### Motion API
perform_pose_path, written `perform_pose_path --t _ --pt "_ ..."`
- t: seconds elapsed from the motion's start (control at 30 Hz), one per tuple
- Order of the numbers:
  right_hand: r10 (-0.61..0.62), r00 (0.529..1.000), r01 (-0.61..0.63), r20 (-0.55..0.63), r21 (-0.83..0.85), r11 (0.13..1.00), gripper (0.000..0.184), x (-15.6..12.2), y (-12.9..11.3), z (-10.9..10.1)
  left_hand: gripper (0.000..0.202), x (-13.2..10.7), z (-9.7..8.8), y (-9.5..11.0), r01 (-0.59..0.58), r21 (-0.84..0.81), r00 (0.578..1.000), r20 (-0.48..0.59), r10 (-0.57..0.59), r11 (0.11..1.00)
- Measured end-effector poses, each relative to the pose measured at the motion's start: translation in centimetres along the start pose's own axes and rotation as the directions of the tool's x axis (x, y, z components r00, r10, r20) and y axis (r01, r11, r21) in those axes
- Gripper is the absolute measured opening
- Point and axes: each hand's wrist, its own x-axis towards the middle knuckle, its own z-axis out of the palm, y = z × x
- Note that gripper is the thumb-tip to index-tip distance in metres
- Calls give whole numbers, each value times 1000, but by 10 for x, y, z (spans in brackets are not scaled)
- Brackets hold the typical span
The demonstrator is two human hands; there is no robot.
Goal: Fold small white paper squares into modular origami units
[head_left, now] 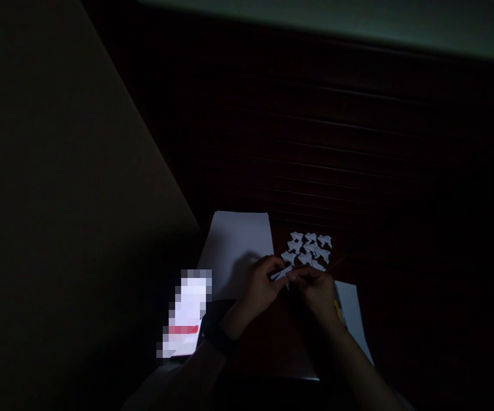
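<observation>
In the dim head view, a small folded piece of white paper [282,274] is pinched between my two hands. My left hand [260,287] grips it from the left, thumb and fingers closed on it. From the other side my right hand [318,292] closes its fingertips on the paper's right end. Just beyond the fingers, several small folded white paper shapes [309,237] lie in rows on the dark table [272,348]. Darkness hides the folds of the piece I hold.
A stack of white paper [241,234] lies to the left behind my left hand. A lit phone [188,311], its screen blurred, is beside my left wrist. More white paper [355,311] and a thin yellow item [338,310] sit by my right forearm. Dark slatted panelling [336,142] rises behind.
</observation>
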Motion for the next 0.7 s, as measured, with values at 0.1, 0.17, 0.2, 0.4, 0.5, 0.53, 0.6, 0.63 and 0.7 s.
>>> perform_pose_path --t 0.1,0.17,0.2,0.4,0.5,0.53,0.6,0.63,0.7 --pt "-15 1000 15 9 -19 1000 9 0 -2 0 27 -1 -1 1 -28 50 1000 -2 28 998" --pt "-36 999 37 17 -31 999 8 0 -2 0 33 -2 -4 3 -52 74 998 26 50 996" --pt "-43 999 44 25 -39 998 9 0 -1 0 33 -2 -5 4 -58 83 998 38 55 995" --pt "-46 993 57 110 -91 994 13 2 0 -4 29 -1 -7 2 -6 131 1000 17 4 991" --pt "-36 996 42 85 -68 997 14 3 2 -5 30 -1 -7 -1 9 124 1000 13 -10 992" --pt "-30 997 34 71 -58 998 13 3 2 -4 31 -1 -7 -2 14 122 1000 10 -16 992" --pt "-19 999 22 47 -46 999 13 2 2 -4 31 -1 -6 -4 27 112 1000 -1 -27 993" --pt "-14 999 16 39 -48 999 12 2 1 -4 30 -1 -5 -5 33 105 999 -7 -32 994" --pt "-11 1000 13 26 -60 998 12 1 -1 -3 28 -1 -5 -7 45 88 999 -12 -44 995"
